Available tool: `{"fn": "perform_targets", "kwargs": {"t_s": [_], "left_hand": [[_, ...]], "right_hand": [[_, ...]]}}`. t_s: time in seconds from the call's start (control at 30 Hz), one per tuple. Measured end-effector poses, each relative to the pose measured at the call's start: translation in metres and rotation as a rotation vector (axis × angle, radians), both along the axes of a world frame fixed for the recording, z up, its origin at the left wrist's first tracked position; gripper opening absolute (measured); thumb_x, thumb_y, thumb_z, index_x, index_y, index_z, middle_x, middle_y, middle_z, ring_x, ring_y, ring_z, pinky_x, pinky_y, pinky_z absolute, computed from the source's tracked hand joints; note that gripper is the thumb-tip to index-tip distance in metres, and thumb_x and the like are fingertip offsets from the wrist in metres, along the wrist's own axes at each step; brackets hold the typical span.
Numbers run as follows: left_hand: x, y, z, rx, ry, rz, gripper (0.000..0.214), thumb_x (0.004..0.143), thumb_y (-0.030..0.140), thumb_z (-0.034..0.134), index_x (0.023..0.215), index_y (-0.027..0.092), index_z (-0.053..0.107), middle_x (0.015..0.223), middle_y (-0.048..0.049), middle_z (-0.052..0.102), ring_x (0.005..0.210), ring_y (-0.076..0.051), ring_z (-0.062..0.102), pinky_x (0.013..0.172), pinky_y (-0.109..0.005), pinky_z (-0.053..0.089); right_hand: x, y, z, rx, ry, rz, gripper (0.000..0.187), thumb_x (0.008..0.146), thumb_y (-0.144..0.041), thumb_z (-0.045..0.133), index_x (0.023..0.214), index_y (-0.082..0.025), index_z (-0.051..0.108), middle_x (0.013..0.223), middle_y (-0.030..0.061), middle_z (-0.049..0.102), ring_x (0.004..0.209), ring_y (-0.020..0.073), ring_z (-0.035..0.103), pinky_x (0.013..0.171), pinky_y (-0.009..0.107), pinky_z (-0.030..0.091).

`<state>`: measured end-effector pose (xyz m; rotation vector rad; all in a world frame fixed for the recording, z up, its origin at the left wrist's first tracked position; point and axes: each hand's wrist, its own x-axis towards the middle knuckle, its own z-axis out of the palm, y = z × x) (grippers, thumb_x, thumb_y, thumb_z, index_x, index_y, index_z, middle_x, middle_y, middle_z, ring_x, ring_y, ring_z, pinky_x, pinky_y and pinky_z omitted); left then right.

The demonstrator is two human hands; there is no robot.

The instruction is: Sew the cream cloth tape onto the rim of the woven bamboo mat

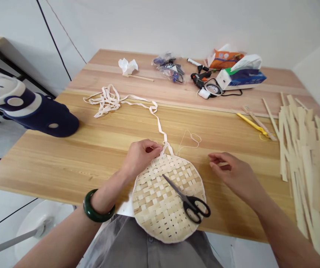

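Observation:
A round woven bamboo fan panel [160, 201] with white edging overhangs the table's front edge above my lap. Black-handled scissors [186, 201] lie across it, blades pointing up and left. My left hand [144, 154] pinches the white ribbon [162, 128] where it loops at the panel's top rim. A fine loose thread [189, 146] curls on the table from that same rim. To the right, apart from the panel, my right hand [229, 171] hovers over the wood with fingers curled and thumb close to the fingertips; anything between them is too small to see.
The ribbon's tangled remainder [108, 100] lies back left. A navy bottle [42, 115] leans into view at left. Bamboo strips [307, 160] pile at right near a yellow tool [251, 123]. Behind are a glue gun [200, 79], a tissue box [240, 77] and crumpled tissue [128, 67].

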<state>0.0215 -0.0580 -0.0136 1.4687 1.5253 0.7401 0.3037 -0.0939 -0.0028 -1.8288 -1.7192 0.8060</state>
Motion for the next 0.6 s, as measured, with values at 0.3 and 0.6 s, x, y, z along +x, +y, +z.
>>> {"fn": "perform_targets", "kwargs": {"t_s": [0.3,0.6], "left_hand": [[0.002,-0.006,-0.006,-0.027,-0.124,0.095,0.015,0.077,0.029,0.066,0.070,0.017,0.072,0.072,-0.0028,0.071,0.067,-0.015,0.061,0.060,-0.025,0.044],[0.001,-0.004,-0.004,-0.007,-0.097,0.075,0.017,0.077,0.031,0.066,0.069,0.017,0.072,0.071,-0.0027,0.071,0.065,-0.015,0.061,0.058,-0.025,0.046]], "right_hand": [[-0.056,-0.083,0.009,0.405,-0.312,0.559,0.011,0.091,-0.021,0.056,0.099,-0.016,0.061,0.091,0.0074,0.069,0.083,0.0205,0.062,0.069,0.031,0.054],[-0.061,-0.091,-0.009,0.260,-0.637,0.652,0.036,0.079,-0.015,0.061,0.115,-0.011,0.060,0.099,0.0106,0.068,0.085,0.0258,0.065,0.058,0.034,0.057]]}}
